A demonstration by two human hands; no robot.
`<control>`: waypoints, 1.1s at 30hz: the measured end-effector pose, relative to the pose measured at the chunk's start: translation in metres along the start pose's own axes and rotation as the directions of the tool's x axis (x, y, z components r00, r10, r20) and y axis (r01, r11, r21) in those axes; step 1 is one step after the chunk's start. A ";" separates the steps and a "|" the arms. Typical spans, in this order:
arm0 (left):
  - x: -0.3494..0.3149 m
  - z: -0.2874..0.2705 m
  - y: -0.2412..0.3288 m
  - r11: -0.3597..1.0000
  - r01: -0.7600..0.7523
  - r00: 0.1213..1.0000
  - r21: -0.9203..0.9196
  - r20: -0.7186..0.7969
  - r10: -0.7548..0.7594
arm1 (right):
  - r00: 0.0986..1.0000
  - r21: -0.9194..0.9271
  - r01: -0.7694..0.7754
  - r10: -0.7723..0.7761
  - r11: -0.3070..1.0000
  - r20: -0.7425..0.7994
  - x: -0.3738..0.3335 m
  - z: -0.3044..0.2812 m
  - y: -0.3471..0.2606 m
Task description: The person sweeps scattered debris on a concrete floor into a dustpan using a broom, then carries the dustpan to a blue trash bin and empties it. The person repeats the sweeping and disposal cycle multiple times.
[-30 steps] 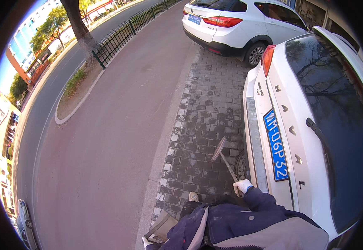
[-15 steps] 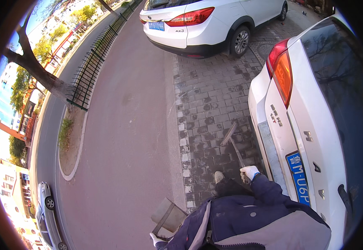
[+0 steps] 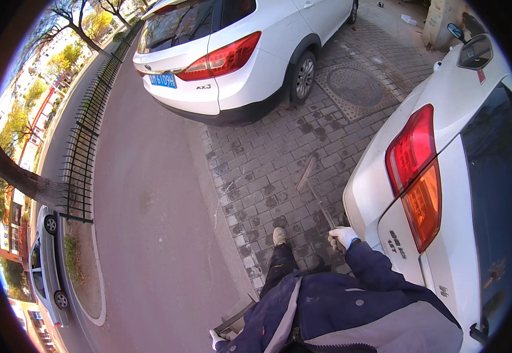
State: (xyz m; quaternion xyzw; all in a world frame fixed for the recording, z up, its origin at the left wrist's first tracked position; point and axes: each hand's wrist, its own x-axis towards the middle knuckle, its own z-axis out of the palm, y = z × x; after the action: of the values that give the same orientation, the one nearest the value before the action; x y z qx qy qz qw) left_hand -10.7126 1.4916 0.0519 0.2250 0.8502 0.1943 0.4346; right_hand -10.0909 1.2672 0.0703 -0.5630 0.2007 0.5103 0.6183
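My right hand, in a white glove, is closed around the handle of a broom. Its narrow brownish head points away from me, over the grey paving bricks beside the white car on my right. At the lower edge my left hand, also gloved, grips a dustpan with a dark bar and a greyish pan; my jacket hides most of it. One of my shoes shows on the bricks between the two hands.
A white car stands close on my right, its rear corner near my right arm. Ahead is another white car. A square manhole cover lies between them. To the left run a reddish path and a green fence.
I have moved forward along the right-hand car, and the car ahead looks nearer. The broom stays in my right hand; the dustpan is now more hidden behind my jacket.
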 end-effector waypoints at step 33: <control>-0.484 1.077 0.549 0.890 -0.278 0.916 0.362 0.379 0.133 | 0.912 0.357 0.367 -0.257 0.859 -0.320 0.481 -0.277 -0.953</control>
State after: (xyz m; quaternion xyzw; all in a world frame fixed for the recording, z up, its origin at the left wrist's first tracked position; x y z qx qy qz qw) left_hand -9.4535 1.8219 0.0668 0.4311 0.7534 0.0157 0.4963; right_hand -8.9919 1.3604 0.0640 -0.5081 0.2882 0.2699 0.7654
